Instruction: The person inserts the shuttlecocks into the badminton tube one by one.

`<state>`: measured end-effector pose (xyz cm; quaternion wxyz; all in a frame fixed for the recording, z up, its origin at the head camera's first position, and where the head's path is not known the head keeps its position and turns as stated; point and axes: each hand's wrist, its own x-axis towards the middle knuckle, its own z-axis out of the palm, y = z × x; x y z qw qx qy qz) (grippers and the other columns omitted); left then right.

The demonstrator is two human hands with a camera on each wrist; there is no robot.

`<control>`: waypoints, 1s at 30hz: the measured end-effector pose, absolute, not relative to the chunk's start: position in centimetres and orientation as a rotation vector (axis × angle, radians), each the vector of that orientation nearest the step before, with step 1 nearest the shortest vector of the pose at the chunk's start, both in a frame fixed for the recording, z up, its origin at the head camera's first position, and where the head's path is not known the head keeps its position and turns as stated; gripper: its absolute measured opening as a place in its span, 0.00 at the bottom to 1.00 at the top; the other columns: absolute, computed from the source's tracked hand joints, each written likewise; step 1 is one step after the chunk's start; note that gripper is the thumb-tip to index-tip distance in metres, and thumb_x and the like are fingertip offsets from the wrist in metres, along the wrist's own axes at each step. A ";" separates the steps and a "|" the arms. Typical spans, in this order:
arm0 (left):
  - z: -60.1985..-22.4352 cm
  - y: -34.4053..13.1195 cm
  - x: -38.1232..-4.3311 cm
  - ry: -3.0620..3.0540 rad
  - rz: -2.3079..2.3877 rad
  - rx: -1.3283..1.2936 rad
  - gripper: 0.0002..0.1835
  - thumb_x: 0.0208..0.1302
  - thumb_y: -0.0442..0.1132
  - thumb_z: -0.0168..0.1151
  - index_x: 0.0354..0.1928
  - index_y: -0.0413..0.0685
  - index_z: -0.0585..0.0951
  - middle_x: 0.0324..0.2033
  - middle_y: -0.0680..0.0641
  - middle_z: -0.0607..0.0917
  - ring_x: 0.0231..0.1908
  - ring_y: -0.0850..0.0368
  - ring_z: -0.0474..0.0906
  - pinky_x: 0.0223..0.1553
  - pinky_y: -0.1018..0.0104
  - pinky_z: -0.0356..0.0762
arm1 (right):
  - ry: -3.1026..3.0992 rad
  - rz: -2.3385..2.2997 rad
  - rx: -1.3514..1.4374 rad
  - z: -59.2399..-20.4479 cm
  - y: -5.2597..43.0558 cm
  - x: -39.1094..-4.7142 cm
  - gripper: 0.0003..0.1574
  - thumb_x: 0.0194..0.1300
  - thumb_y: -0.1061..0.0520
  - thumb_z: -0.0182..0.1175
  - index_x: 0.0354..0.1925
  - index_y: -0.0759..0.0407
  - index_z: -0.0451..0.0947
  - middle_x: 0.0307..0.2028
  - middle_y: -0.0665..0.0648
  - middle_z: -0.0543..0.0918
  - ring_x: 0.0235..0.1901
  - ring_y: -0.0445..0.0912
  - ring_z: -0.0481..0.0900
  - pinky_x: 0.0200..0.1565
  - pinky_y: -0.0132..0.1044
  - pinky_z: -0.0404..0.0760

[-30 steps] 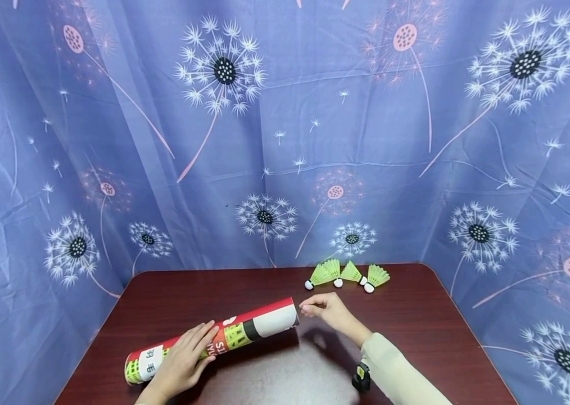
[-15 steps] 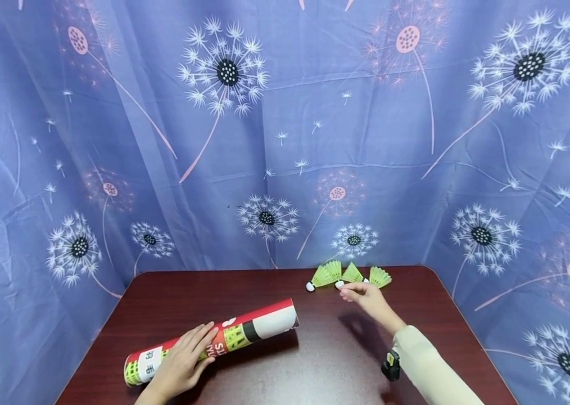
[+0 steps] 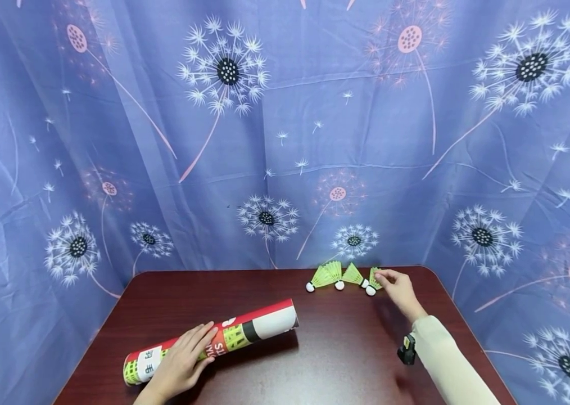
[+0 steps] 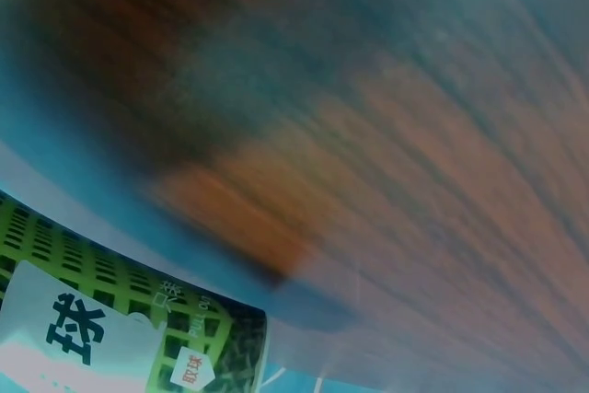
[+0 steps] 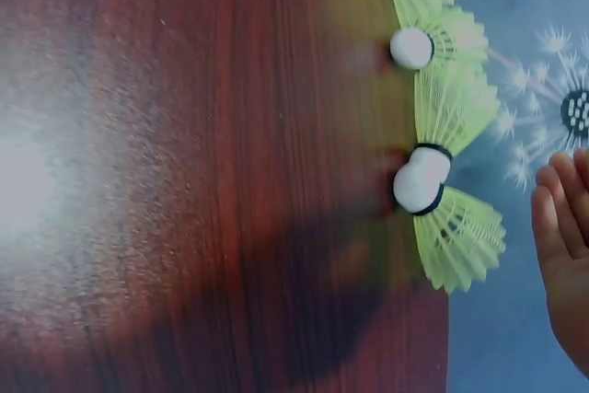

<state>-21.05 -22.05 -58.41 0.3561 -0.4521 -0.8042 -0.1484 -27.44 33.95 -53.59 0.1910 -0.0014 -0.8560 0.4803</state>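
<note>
A long red, white and green shuttlecock tube lies slantwise on the table. My left hand holds it, fingers across its top and thumb on the near side. In the left wrist view only one end of the tube shows, and the hand is out of frame. My right hand is over the rightmost yellow-green shuttlecock, fingertips overlapping its skirt in the head view. The right wrist view has the right hand with fingers extended, beside that shuttlecock, nothing in its grasp.
More shuttlecocks stand in a row at the back right: one at the left end, one beside it and a third against the rightmost. The dark red table ends just behind them at a blue dandelion-print curtain.
My right hand has moved from the right end of the tube, rightward and back along the row, to the rightmost shuttlecock. The left hand and the tube have stayed in place.
</note>
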 end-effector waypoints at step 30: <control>-58.5 -22.1 -20.8 -2.111 -0.394 -1.157 0.29 0.71 0.52 0.52 0.62 0.35 0.74 0.61 0.38 0.74 0.54 0.40 0.74 0.71 0.64 0.51 | -2.578 1.601 -0.252 -56.2 36.7 -27.5 0.33 0.72 0.62 0.49 0.69 0.75 0.54 0.64 0.78 0.62 0.64 0.67 0.61 0.62 0.57 0.67</control>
